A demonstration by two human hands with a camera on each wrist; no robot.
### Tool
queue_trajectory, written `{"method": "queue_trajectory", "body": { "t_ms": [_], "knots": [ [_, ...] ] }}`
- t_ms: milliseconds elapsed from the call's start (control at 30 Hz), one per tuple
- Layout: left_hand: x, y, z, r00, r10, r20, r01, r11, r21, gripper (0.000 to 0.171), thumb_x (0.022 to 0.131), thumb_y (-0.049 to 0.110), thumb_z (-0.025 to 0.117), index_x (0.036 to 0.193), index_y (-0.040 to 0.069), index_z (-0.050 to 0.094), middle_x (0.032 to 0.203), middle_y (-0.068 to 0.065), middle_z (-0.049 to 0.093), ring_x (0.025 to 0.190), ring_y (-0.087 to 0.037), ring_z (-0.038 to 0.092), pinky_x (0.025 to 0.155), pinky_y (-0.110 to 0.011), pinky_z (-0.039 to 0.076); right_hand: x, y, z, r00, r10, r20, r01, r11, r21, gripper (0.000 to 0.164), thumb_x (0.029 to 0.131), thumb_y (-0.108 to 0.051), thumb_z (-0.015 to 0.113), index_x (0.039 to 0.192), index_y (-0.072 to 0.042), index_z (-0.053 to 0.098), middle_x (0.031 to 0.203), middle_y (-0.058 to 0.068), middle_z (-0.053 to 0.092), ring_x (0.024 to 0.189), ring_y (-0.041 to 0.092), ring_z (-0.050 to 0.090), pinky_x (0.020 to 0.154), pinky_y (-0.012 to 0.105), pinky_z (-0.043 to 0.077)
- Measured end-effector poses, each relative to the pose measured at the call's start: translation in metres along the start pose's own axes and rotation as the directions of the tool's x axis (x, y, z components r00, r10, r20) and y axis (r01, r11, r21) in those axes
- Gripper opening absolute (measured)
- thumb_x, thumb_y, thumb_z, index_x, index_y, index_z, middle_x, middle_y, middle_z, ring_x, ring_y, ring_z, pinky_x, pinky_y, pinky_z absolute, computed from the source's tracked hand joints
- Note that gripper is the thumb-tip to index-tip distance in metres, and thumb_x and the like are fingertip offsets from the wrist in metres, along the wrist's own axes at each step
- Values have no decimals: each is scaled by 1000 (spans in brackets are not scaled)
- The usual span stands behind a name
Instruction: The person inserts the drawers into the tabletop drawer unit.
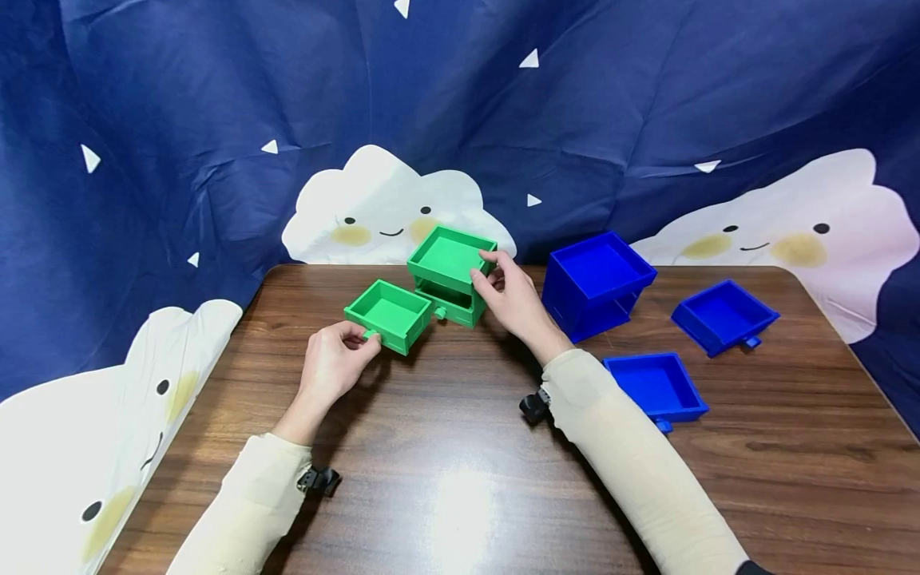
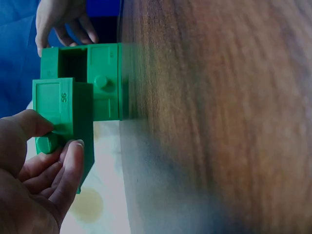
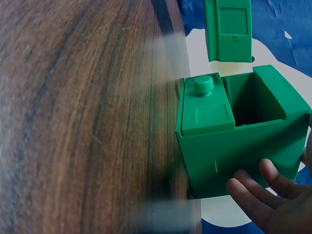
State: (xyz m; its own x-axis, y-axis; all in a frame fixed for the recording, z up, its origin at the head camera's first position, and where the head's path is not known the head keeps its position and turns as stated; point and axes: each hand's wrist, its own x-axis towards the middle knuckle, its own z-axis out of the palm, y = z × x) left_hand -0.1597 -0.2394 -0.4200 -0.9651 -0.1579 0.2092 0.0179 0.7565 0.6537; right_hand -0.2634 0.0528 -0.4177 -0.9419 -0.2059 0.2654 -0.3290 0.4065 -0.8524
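Note:
My left hand (image 1: 336, 359) pinches the round knob (image 2: 47, 144) of a small green drawer (image 1: 391, 311) between thumb and fingers. The drawer is held off the table, just left of and in front of a green cabinet (image 3: 234, 161) with a tray-like top. A lower drawer (image 2: 103, 80) with its own knob sits in the cabinet; the slot above it stands open. At the cabinet's right side, my right hand (image 1: 512, 299) holds it, fingertips against the side wall and thumb near the top rim.
Right of the hands stands a blue cabinet (image 1: 600, 279) with an open front. Two blue drawers lie on the wooden table (image 1: 460, 447): one drawer (image 1: 726, 315) farther right, another drawer (image 1: 657, 383) beside my right forearm. A dark blue cloud-print curtain (image 1: 460, 96) hangs behind.

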Motion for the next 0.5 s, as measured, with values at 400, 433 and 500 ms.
{"method": "queue_trajectory", "body": {
  "t_ms": [400, 433, 500],
  "knots": [
    [-2, 7, 3, 1000, 15, 15, -14, 1000, -3, 17, 91, 24, 80, 88, 7, 80, 83, -9, 80, 79, -24, 75, 73, -31, 54, 1, 0, 0, 1000, -1, -5, 1, 1000, -2, 48, 109, -29, 64, 151, -7, 57, 105, 14, 66, 101, 29, 64, 94, 41, 52],
    [-2, 8, 4, 1000, 19, 16, -19, 1000, -4, 17, 91, 24, 80, 88, 7, 80, 83, -9, 80, 79, -24, 75, 73, -32, 54, 1, 1, 0, 1000, -1, -6, 1, 1000, -3, 48, 109, -29, 64, 151, -7, 57, 105, 14, 66, 101, 30, 64, 94, 41, 52],
    [-3, 10, 4, 999, 27, 19, -27, 1000, -5, 17, 91, 25, 80, 88, 8, 80, 82, -9, 80, 79, -23, 74, 73, -32, 54, 1, 1, 0, 1000, -4, -8, 4, 1000, -7, 48, 109, -29, 64, 151, -7, 57, 104, 14, 66, 101, 29, 64, 94, 41, 52]
  ]
}}
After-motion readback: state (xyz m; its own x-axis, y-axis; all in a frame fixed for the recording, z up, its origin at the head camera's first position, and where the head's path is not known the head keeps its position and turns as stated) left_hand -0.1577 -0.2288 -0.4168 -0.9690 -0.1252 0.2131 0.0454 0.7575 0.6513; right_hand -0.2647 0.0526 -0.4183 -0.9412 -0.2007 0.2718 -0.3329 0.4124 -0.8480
